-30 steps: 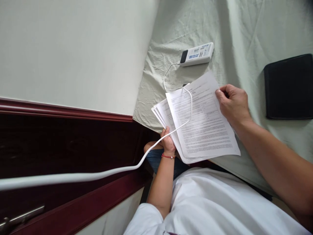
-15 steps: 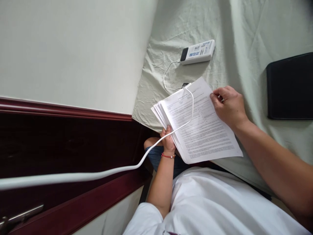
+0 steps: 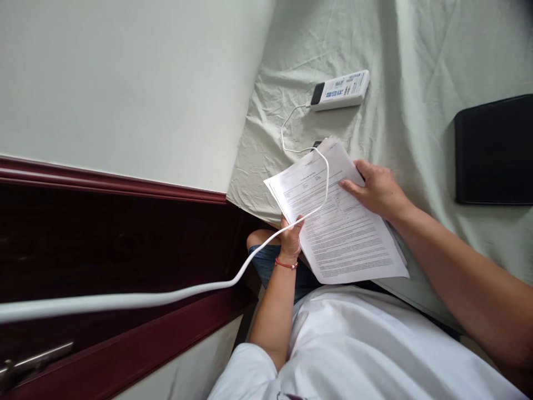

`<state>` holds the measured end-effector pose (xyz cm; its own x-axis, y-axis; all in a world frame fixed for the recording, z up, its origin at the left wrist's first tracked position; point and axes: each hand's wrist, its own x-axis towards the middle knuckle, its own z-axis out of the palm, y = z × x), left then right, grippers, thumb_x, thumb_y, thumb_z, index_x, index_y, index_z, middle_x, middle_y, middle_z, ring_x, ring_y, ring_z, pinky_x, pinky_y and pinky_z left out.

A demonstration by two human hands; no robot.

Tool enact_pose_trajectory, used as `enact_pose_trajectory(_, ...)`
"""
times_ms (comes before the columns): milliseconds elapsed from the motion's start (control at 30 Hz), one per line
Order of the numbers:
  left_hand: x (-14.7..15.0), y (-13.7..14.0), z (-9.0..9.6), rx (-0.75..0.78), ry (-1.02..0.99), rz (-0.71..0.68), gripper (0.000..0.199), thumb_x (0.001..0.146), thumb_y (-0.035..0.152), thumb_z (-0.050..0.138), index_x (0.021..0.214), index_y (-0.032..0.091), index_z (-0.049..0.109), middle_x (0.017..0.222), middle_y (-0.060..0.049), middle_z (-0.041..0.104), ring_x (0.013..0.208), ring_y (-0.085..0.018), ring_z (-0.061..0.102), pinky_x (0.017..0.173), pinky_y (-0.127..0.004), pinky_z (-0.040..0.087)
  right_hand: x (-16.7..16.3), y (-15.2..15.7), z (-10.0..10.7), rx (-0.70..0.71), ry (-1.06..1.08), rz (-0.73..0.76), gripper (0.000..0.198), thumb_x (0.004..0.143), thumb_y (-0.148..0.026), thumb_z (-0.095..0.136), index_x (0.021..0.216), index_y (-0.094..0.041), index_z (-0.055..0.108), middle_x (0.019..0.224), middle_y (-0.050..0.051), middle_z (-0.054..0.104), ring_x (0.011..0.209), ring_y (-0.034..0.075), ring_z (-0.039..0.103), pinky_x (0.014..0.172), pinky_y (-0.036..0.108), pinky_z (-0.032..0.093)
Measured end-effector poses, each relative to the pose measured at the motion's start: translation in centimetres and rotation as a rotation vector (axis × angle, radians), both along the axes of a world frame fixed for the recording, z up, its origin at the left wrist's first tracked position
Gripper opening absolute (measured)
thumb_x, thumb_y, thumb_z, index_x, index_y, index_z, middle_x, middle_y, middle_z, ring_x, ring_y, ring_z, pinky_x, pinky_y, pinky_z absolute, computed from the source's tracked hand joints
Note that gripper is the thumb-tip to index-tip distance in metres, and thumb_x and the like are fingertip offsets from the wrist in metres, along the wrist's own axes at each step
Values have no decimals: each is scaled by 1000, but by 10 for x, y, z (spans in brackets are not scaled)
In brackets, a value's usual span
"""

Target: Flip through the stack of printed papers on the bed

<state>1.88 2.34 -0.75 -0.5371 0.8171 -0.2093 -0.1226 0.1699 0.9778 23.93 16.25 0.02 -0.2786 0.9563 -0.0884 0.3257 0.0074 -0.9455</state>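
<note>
My left hand grips the lower left edge of a stack of printed white papers held over the edge of a bed. My right hand lies flat on the top sheet near its upper right, fingers stretched out and pressing on it. The sheets sit squared together, with only thin edges showing at the left. A white cable runs from the lower left across the papers.
A white power bank lies on the pale green bedsheet beyond the papers, with the cable plugged in. A black tablet rests at the right. Dark red wooden trim and a pale wall fill the left.
The fanned sheets have been gathered into one squared stack. My right hand moved left from pinching the top sheet's corner to lying flat on the stack.
</note>
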Motion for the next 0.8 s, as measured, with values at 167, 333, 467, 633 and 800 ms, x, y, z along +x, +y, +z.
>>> enact_pose_trajectory(167,6,-10,14,-85,-52,33,57,58,43,105,106,22,84,113,-8,85,118,-35,78,114,-54,58,11,-3,17,-429,424,224,31,87,-55,81,94,-25,78,86,7,81,77,31,78,67,45,66)
enact_pose_trajectory(333,-3,-26,20,-142,-164,-33,58,56,43,105,110,29,85,120,-9,84,116,-37,78,109,-56,62,14,-7,20,-738,575,359,34,76,-50,93,88,-22,81,93,13,84,82,36,82,75,53,70)
enact_pose_trajectory(467,-26,-17,24,-145,-227,-16,67,52,55,104,106,22,82,107,-13,84,127,-44,73,112,-60,58,1,-15,13,-818,574,360,21,75,-40,92,80,-23,79,92,12,85,85,35,82,79,52,72)
enact_pose_trajectory(633,-47,15,39,140,-229,-76,73,68,64,93,131,33,73,149,-10,70,151,-39,57,118,-55,52,-13,-30,9,-863,639,458,19,76,-42,91,78,-28,79,86,10,84,80,34,82,70,49,72)
enact_pose_trajectory(800,-46,24,36,169,-253,-61,54,69,54,93,114,33,74,149,-6,69,143,-35,61,118,-54,50,-13,-33,10,-837,608,497,19,80,-42,89,84,-27,79,91,7,84,83,30,82,76,47,72)
